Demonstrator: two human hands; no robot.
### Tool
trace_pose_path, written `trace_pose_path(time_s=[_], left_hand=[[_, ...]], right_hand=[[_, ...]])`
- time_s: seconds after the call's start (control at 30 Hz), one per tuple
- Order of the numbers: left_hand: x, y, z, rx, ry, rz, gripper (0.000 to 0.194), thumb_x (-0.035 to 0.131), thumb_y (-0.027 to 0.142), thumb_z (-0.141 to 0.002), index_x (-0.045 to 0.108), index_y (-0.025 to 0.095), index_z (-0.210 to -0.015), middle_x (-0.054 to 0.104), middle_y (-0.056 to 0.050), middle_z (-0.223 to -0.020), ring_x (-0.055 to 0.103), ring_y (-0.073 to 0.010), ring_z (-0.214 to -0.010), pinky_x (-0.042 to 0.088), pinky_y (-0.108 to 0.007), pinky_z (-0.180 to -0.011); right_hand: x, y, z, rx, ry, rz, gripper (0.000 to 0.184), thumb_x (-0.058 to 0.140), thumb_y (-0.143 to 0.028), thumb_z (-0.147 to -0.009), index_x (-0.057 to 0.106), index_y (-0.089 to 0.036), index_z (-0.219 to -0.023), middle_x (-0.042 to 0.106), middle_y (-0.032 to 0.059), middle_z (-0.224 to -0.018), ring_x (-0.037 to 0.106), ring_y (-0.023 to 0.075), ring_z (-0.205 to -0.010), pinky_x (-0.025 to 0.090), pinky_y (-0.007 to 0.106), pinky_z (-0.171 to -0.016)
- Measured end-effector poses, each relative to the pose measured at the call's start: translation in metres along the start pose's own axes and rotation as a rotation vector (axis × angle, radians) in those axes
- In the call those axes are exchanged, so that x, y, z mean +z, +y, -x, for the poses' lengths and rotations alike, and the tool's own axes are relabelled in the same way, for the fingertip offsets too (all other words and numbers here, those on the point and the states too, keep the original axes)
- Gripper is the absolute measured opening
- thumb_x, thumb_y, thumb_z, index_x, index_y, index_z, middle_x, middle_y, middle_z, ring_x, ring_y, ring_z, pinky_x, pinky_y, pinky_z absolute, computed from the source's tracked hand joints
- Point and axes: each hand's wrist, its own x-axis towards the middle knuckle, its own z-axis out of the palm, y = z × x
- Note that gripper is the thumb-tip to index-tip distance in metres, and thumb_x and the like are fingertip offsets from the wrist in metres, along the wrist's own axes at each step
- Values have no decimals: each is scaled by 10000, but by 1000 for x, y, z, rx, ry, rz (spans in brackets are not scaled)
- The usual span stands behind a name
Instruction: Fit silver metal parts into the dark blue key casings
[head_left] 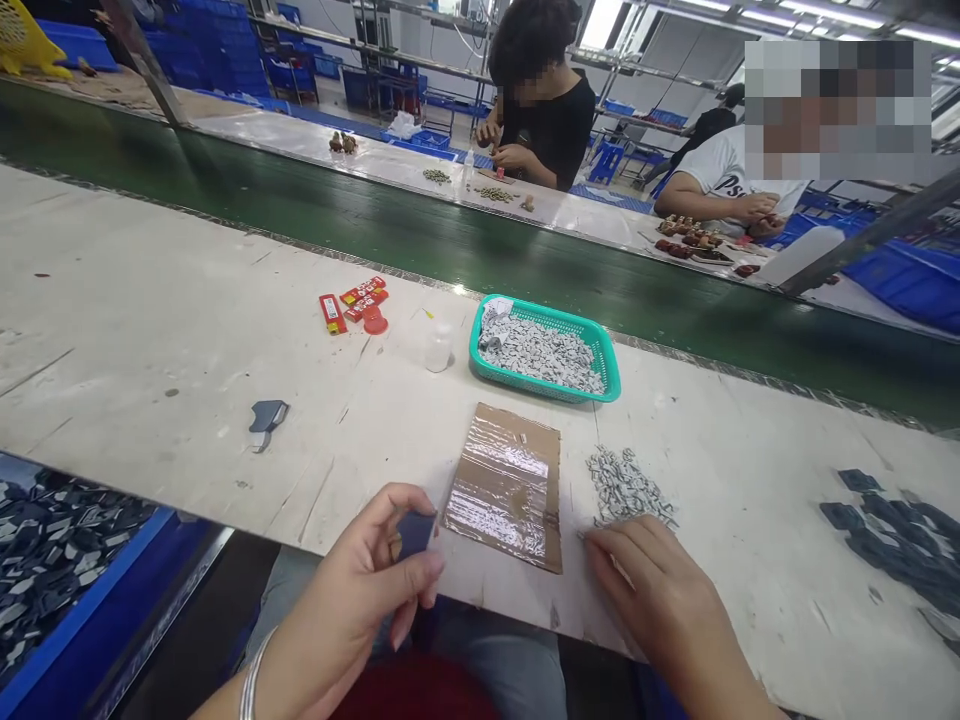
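Dark flat patch point(415, 533) at 7 o'clock, pinched by your left hand point(360, 575) beside the foil-covered card point(504, 488). Looks thin and light, so hold it by the edge. Right hand point(649, 585) sits by the silvery scrap pile point(626, 488); can't tell if those fingers hold anything.

A white workbench point(135, 300) holds a teal basket point(540, 312), taped cardboard point(504, 488), loose silver pieces point(626, 488).

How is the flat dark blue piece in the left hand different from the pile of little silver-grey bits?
The flat dark blue piece is one dark piece, while the pile of little silver-grey bits has many pale ones. The flat dark blue piece is pinched in the left hand, while the pile lies on the white workbench by the right hand. Both are close to the hands.
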Motion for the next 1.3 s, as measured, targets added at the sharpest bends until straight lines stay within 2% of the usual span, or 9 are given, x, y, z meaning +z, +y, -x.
trace_pose_path(time_s=[0.17,0.33,0.53,0.73,0.83,0.93,1.03,1.17,1.3], left_hand=[[4,-13,2,-58,-20,-47,341,691,257,-743,547,219,-1049,516,21,-678,516,-123,-622,425,-142,-367],[5,-15,7,-30,-81,15,326,647,217,-784,552,223,-1096,593,-35,-857,574,-148,-767,480,-173,-473],[1,-15,10,-74,-47,13,380,672,260,-762,570,220,-1126,511,-10,-756,563,-176,-777,483,-188,-446],[5,-10,9,-58,-55,90,336,649,189,-760,573,196,-1087,568,-29,-796,569,-167,-776,515,-222,-516],[8,-11,8,-73,-49,115,326,648,186,-760,582,196,-1079,577,-42,-853,583,-183,-827,530,-256,-580],[11,-14,7,-91,-41,99,342,666,207,-748,598,212,-1083,573,-36,-877,576,-183,-847,533,-293,-650],[13,-16,6,-34,-59,6,330,678,208,-740,622,237,-1064,580,-15,-859,563,-154,-816,506,-300,-719],[17,-15,6,46,-59,-111,378,686,178,-733,617,288,-1088,600,-1,-938,553,-147,-892,458,-280,-802],[19,-14,9,86,-117,-139,304,642,212,-789,621,305,-1077,629,2,-978,565,-151,-924,459,-276,-829]], right_hand=[[8,-20,-26,-64,29,-66,112,542,-31,-826,590,-131,-845,570,53,-724,491,163,-706,430,319,-652],[20,-22,-39,-226,-81,34,168,495,-27,-850,595,-125,-757,557,58,-688,456,172,-703,399,336,-650],[21,-21,-47,-348,-161,134,262,469,-42,-856,566,-111,-623,488,61,-625,390,173,-652,320,322,-576],[20,-27,-52,-473,-224,181,335,375,-5,-853,546,-128,-593,469,65,-615,372,179,-630,304,318,-557],[19,-23,-51,-386,-209,99,327,404,-30,-867,517,-145,-582,467,48,-606,374,165,-615,313,307,-552],[13,-20,-50,-188,-96,-59,196,499,-68,-857,557,-142,-686,510,34,-645,430,152,-657,374,290,-601],[2,-26,-52,-25,-4,-172,88,574,-86,-823,578,-162,-779,559,19,-703,486,138,-701,408,264,-628],[-16,-44,-57,11,23,-250,82,596,-92,-806,587,-173,-814,581,21,-739,513,141,-727,427,278,-661],[-27,-60,-62,6,42,-283,84,595,-80,-800,593,-164,-809,581,30,-735,508,140,-722,432,280,-657]])
